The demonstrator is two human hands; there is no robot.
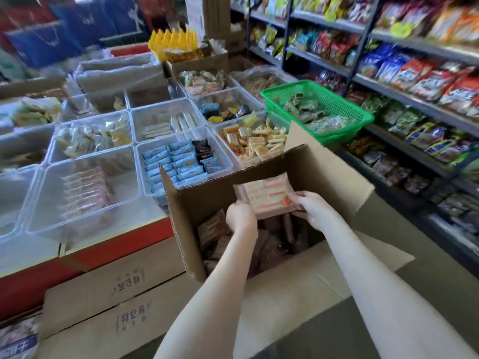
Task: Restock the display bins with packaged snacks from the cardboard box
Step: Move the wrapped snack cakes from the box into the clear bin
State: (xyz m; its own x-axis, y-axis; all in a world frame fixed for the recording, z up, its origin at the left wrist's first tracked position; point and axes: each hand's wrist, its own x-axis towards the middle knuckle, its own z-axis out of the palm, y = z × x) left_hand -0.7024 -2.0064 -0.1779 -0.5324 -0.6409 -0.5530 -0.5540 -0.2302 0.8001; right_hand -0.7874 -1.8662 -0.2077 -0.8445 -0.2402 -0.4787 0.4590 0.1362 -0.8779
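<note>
Print I can make out from here

Only the flattened cardboard carton (108, 294) by my left arm shows printed Chinese characters, upside down and blurred; other labels are illegible.

A stack of pink-and-white snack packets (267, 196) was held upright above the open cardboard box (305, 172), beside clear display bins (85, 193) partly filled with snacks.

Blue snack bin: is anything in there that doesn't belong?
Yes. A few black packets sit at the back right corner of the clear bin of blue packets, so two kinds look mixed.
</note>
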